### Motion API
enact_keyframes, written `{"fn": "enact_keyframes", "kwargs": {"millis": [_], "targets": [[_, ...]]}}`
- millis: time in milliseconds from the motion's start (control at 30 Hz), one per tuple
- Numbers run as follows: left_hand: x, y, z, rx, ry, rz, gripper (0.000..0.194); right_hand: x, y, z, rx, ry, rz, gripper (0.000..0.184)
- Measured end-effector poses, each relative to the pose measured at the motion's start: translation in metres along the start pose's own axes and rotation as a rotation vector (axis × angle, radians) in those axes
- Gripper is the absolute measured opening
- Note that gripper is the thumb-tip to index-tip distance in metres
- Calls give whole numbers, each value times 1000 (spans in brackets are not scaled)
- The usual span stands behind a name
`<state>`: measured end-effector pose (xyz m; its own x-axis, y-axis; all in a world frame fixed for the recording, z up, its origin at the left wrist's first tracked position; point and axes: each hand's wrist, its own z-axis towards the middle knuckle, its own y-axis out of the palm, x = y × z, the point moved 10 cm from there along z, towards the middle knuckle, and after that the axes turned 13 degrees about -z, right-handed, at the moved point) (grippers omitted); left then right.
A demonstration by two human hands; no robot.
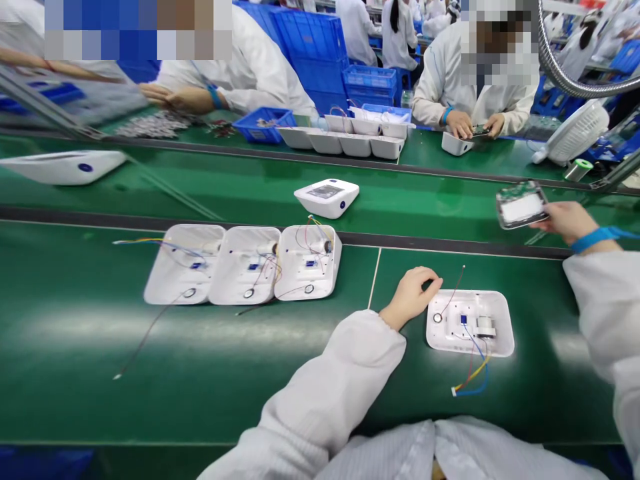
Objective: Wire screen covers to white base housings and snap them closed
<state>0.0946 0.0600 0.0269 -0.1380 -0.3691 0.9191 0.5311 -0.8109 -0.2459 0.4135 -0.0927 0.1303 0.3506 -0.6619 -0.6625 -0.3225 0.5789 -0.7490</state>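
My right hand [573, 220] is raised over the belt at the right, fingers closed on the edge of a display circuit board [523, 205] with a white panel and green electronics. Below it, on the bench, lies an open white plastic housing [470, 340]. Inside are a small blue part, a round metal disc and a white cylinder; coloured wires [475, 383] with a white connector hang over its front edge. At the housing's upper left corner is my left hand [413, 293], its fingers curled and thumb tip near the forefinger. Nothing shows between them.
Three similar white housings [245, 263] with loose wires stand in a row at the left. An assembled white device [327, 198] and another one [65, 167] sit on the green belt. Across it, co-workers [477, 87] handle parts beside blue crates [263, 125] and a solder spool [579, 169].
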Motion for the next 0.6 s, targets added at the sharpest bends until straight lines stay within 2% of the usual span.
{"fn": "enact_keyframes", "kwargs": {"millis": [100, 200, 233, 267, 333, 400, 433, 500, 600], "targets": [[3, -6, -5, 68, 11, -126, 38, -27, 65, -87, -208, -82, 146, 31], [-2, -9, -19, 158, -67, -579, 58, -60, 123, -169, -451, -214, 201, 35], [-7, -9, -25, 198, -126, -744, 59, -70, 134, -187, -495, -272, 143, 38], [-12, -9, -32, 241, -190, -870, 58, -78, 136, -196, -449, -325, 26, 39], [-18, -15, -43, 329, -282, -1002, 53, -85, 132, -196, -288, -381, -335, 43], [-14, -24, -45, 372, -298, -1052, 54, -85, 127, -185, -142, -371, -716, 51], [-9, -27, -44, 364, -287, -1080, 57, -83, 129, -180, -121, -356, -853, 54], [3, -32, -38, 306, -251, -1151, 64, -78, 143, -173, -181, -376, -972, 56], [14, -39, -33, 253, -201, -1209, 66, -77, 164, -175, -279, -480, -933, 43]]}}
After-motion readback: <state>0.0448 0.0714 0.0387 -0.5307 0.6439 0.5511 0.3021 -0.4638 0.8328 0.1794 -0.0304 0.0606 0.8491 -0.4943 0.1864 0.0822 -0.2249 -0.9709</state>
